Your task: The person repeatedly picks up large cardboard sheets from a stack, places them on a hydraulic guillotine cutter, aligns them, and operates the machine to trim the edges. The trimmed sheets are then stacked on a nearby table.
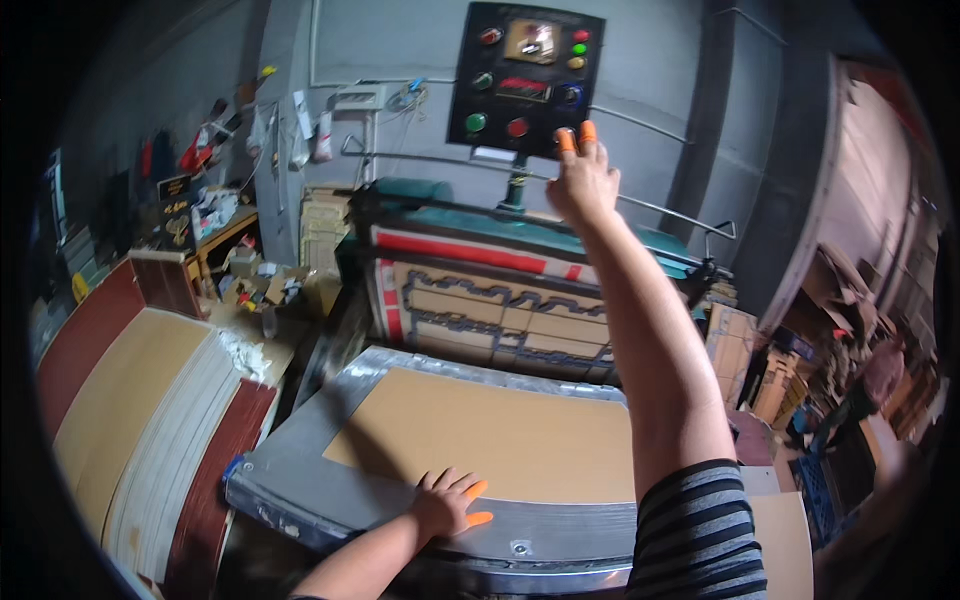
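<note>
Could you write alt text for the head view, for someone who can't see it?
A person's right hand reaches up to a black control panel; the left hand is at the near edge of a tan sheet on a metal bed.

The cardboard sheet is looking matt and smooth, while the metal bed is giving off a dull grey sheen (its edges are appearing scuffed). The striped sleeve is showing soft, matt cloth; the orange finger covers are looking rubbery.
</note>
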Tool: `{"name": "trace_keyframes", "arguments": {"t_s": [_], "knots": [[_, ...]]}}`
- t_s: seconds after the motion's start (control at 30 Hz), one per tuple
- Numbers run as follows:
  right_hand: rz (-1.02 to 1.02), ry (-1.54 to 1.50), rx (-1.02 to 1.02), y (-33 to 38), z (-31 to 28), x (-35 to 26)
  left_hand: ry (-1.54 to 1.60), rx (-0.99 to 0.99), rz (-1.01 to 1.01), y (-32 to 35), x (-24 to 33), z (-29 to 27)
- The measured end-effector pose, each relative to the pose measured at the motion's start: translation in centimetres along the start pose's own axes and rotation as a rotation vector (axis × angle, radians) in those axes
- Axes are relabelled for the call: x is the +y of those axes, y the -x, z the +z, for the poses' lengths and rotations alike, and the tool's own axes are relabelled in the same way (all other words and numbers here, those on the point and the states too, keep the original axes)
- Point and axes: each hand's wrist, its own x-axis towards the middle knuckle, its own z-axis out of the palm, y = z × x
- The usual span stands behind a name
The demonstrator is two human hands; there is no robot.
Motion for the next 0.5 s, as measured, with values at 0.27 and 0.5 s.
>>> {"name": "trace_keyframes", "arguments": {"t_s": [0.27, 0.5], "knots": [[0.037, 0.084, -0.153, -1.4, -1.8, 3.1, 0.196, -0.448, -0.145, -1.7, 1.4, 1.0], [-0.459, -0.213, 0.256, 9.5, -7.5, 5.7, 0.158, -0.666, -0.178, -5.6, 1.2, -0.8]]}}
